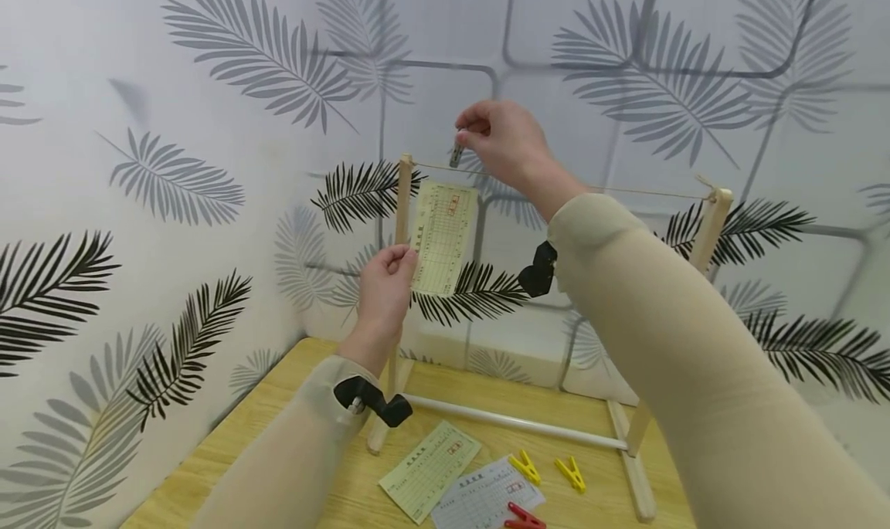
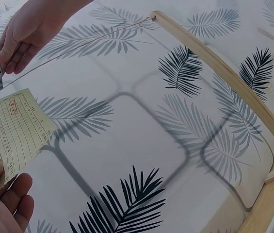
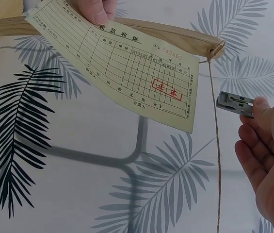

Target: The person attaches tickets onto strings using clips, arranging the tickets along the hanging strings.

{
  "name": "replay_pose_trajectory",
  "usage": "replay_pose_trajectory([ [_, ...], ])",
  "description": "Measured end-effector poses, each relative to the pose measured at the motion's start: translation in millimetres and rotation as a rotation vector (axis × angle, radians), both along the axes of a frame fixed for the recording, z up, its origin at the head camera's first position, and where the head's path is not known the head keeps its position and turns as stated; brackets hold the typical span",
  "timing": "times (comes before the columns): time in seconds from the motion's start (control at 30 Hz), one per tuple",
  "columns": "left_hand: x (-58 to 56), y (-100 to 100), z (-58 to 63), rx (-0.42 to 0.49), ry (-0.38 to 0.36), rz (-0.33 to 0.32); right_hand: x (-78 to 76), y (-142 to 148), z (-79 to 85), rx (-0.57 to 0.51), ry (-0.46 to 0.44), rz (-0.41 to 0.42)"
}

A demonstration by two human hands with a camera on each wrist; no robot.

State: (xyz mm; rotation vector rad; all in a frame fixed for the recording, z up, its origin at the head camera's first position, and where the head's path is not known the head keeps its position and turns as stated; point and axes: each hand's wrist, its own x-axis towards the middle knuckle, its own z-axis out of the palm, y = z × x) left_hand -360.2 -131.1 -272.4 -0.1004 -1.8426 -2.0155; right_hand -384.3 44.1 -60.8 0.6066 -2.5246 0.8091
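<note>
In the head view my left hand [image 1: 386,288] pinches the left edge of a pale yellow receipt slip [image 1: 443,239], which hangs lengthwise just below a thin twine [image 1: 640,192]. A red stamp marks the slip's upper part. My right hand [image 1: 506,141] is raised over the twine and pinches a small grey metal clip [image 3: 235,103] between thumb and fingers. In the right wrist view the clip's end lies close beside the twine, and the slip's stamped end is near it. The twine runs between two wooden posts, the left post [image 1: 403,205] and the right post [image 1: 711,228].
On the wooden table [image 1: 278,405] lie a second yellow slip [image 1: 431,467], a white slip [image 1: 480,498], two yellow clothespins, one a yellow clothespin [image 1: 572,473] at the right, and a red clothespin [image 1: 523,518]. A white rod [image 1: 514,421] joins the stand's feet. Leaf-patterned wall covering stands behind.
</note>
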Motion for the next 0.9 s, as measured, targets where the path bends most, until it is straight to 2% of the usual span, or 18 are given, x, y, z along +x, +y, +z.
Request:
replay_pose_trajectory([
  [0.3,0.5,0.9,-3.8,-0.032,0.036,0.024,-4.4,-2.4,-6.2,0.031,-0.016,-0.008],
  [0.9,-1.6,5.2,2.8,-0.038,0.092,0.077,-10.6,-2.2,-8.9,0.078,-0.029,0.052],
])
